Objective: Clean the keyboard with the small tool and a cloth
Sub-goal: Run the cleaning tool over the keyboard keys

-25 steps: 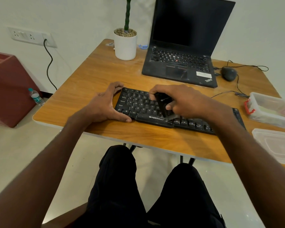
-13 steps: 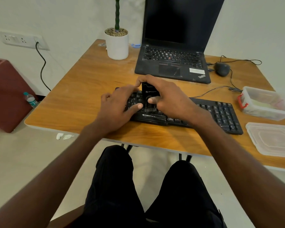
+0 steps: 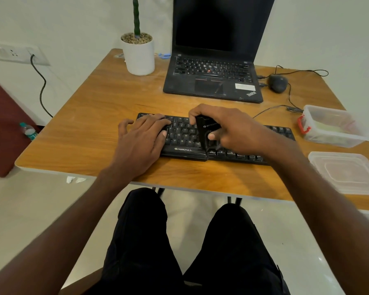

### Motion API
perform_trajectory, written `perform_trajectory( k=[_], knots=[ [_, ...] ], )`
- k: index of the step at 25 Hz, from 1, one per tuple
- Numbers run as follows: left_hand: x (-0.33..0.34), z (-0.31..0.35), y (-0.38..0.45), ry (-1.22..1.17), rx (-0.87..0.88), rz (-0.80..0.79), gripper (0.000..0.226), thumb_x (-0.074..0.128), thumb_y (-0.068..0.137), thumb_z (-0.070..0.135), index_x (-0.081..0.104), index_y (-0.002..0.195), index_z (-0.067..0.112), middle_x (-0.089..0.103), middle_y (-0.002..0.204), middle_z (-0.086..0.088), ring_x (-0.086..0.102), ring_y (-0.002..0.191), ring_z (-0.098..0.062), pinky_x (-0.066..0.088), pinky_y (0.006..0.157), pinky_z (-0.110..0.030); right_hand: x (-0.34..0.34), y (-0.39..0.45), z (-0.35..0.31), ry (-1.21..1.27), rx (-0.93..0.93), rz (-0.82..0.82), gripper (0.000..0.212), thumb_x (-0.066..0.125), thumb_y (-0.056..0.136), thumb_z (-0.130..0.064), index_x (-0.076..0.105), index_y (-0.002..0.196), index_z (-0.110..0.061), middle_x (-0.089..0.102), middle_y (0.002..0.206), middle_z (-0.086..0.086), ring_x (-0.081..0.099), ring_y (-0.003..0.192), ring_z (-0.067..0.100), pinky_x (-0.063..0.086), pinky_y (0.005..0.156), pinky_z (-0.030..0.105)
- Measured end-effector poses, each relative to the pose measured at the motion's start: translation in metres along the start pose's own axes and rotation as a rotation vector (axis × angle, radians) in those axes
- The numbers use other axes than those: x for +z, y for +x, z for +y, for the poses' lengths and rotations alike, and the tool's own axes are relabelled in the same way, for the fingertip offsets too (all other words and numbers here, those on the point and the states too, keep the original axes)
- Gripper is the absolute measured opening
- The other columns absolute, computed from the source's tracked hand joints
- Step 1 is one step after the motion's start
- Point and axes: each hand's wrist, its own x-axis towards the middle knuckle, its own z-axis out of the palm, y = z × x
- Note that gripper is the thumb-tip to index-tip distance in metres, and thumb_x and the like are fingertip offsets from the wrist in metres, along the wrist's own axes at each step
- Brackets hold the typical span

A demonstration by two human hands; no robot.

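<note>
Right hand [image 3: 232, 128] gripping black tool [image 3: 206, 129], Zebronics keyboard [image 3: 182, 143], ThinkPad laptop [image 3: 213, 79]

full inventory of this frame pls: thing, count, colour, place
keyboard: 1, black, desk front
small tool: 1, black, on keyboard, in right hand
laptop: 1, black, open, desk rear
plant pot: 1, white, rear left
mouse: 1, black, right of laptop
tub: 1, clear, red clip, right edge
lid: 1, clear, near right
bottle: 1, floor left
desk: 1, wood
left hand: flat on keys
right hand: grips tool
</note>
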Motion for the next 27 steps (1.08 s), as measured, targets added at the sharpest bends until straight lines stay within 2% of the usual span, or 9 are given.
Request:
perform_trajectory(
  k=[2,5,9,12,14,17,19,24,27],
  knots=[
    [0.001,0.001,-0.001,0.0,-0.001,0.001,0.043,0.03,0.11,0.039,0.055,0.144,0.031,0.053,0.153,0.01,0.046,0.142,-0.013,0.024,0.113,-0.052,-0.004,0.004,-0.005,-0.08,-0.003,-0.009,0.063,0.063,0.091,0.002,0.048,0.12,-0.052,0.06,0.121,-0.007,0.058,0.109,0.021,0.058,0.081,0.053],
    [0.001,-0.001,-0.001,0.004,-0.011,-0.004,0.043,0.029,0.11,0.041,0.054,0.145,0.032,0.053,0.154,0.01,0.045,0.143,-0.013,0.023,0.113,-0.053,0.004,0.003,-0.009,-0.014,-0.057,0.02,0.063,0.062,0.09,0.003,0.048,0.119,-0.051,0.059,0.121,-0.004,0.058,0.109,0.021,0.058,0.08,0.051],
    [0.002,0.001,0.0,0.008,-0.016,-0.022,0.044,0.028,0.111,0.042,0.054,0.146,0.032,0.051,0.155,0.01,0.044,0.144,-0.013,0.021,0.115,-0.054,-0.014,-0.017,0.012,0.05,0.058,-0.043,0.063,0.061,0.093,0.007,0.049,0.119,-0.049,0.056,0.128,-0.007,0.058,0.117,0.019,0.062,0.08,0.042],
    [0.002,-0.001,-0.001,0.007,-0.015,-0.004,0.044,0.029,0.11,0.04,0.055,0.144,0.03,0.053,0.154,0.008,0.046,0.142,-0.014,0.021,0.115,-0.055,-0.003,-0.019,0.019,0.121,0.061,0.208,0.065,0.062,0.092,0.008,0.049,0.123,-0.047,0.055,0.124,-0.001,0.06,0.11,0.021,0.063,0.075,0.046],
    [0.0,0.007,-0.003,-0.016,-0.05,0.034,0.042,0.032,0.109,0.038,0.059,0.14,0.027,0.057,0.15,0.006,0.049,0.139,-0.015,0.022,0.115,-0.053,0.012,-0.016,0.018,0.096,0.045,0.29,0.066,0.063,0.091,0.008,0.048,0.124,-0.047,0.055,0.122,0.0,0.059,0.106,0.022,0.061,0.073,0.049],
    [0.0,0.048,-0.003,-0.103,-0.048,0.08,0.036,0.043,0.106,0.038,0.062,0.135,0.026,0.059,0.144,0.006,0.05,0.136,-0.014,0.023,0.113,-0.046,0.017,-0.014,0.019,0.082,0.027,0.279,0.066,0.064,0.09,0.007,0.048,0.126,-0.046,0.057,0.119,-0.001,0.059,0.103,0.021,0.059,0.075,0.051],
    [0.009,0.07,-0.005,-0.091,0.004,0.048,0.035,0.048,0.106,0.038,0.061,0.136,0.027,0.056,0.145,0.007,0.048,0.138,-0.014,0.023,0.114,-0.045,0.016,-0.016,0.019,0.072,0.004,0.265,0.065,0.064,0.09,0.007,0.049,0.126,-0.045,0.057,0.12,-0.002,0.058,0.104,0.019,0.058,0.078,0.05],
    [0.018,0.072,-0.007,0.083,-0.046,0.012,0.033,0.04,0.109,0.041,0.059,0.136,0.036,0.053,0.146,0.006,0.047,0.138,-0.02,0.028,0.113,-0.053,-0.01,-0.026,0.025,0.046,-0.003,0.013,0.062,0.061,0.092,0.007,0.05,0.122,-0.047,0.057,0.122,-0.003,0.057,0.111,0.018,0.059,0.083,0.047],
    [0.016,0.075,-0.008,0.111,-0.049,0.023,0.033,0.04,0.109,0.041,0.059,0.136,0.037,0.053,0.144,0.002,0.049,0.135,-0.022,0.029,0.113,-0.053,-0.01,-0.021,0.02,-0.002,0.009,0.114,0.063,0.062,0.092,0.004,0.048,0.123,-0.049,0.057,0.121,-0.003,0.057,0.108,0.019,0.06,0.08,0.046]
  ],
)
